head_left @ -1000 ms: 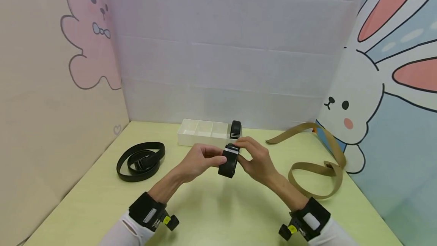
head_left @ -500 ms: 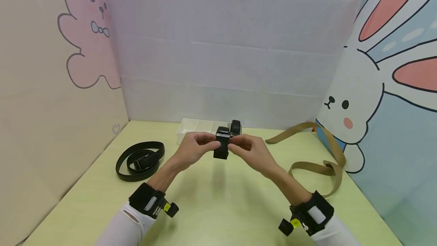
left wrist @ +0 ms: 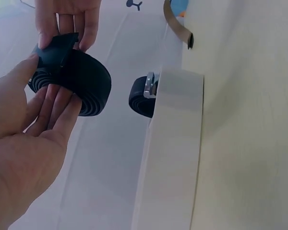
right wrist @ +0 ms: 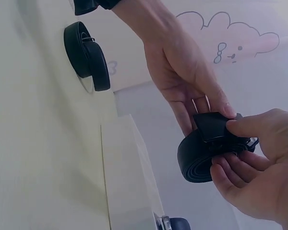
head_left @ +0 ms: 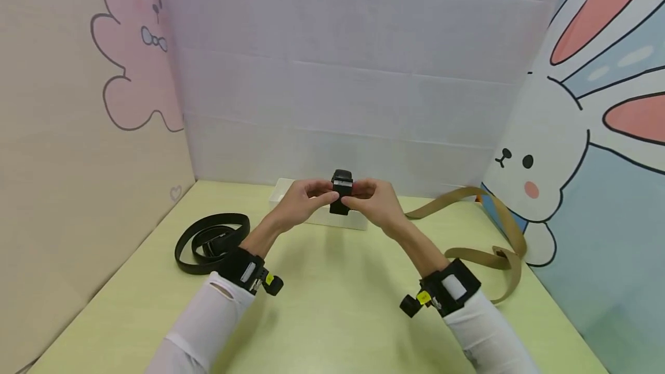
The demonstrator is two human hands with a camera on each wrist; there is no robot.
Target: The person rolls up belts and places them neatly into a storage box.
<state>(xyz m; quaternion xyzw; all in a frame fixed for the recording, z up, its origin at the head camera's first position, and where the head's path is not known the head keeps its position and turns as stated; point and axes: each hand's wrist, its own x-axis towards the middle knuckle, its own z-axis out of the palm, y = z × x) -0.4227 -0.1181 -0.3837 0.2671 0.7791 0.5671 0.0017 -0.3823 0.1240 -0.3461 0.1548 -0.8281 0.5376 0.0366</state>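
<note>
A tightly rolled black belt (head_left: 340,203) is held up between both hands over the white tray (head_left: 337,221). My left hand (head_left: 302,202) pinches one side of the roll, and my right hand (head_left: 378,204) grips the other. Seen from the left wrist, the coil's layered edge faces the camera and the belt's flat end piece (left wrist: 56,53) lies across its top. Another rolled black belt (left wrist: 138,99) with a silver buckle (left wrist: 150,85) sits in the tray. In the head view the hands and held roll cover that second belt and most of the tray's compartments.
To the left, a black belt (head_left: 189,241) lies loosely coiled on the pale yellow table (head_left: 332,316). A tan belt (head_left: 480,255) stretches in loose loops along the right side. Behind the tray rises a white backdrop (head_left: 332,103), with cartoon-printed walls on both sides.
Both hands have carried the rolled belt forward and up the view, from above the table in front of the tray to over the tray. The roll has turned more upright.
</note>
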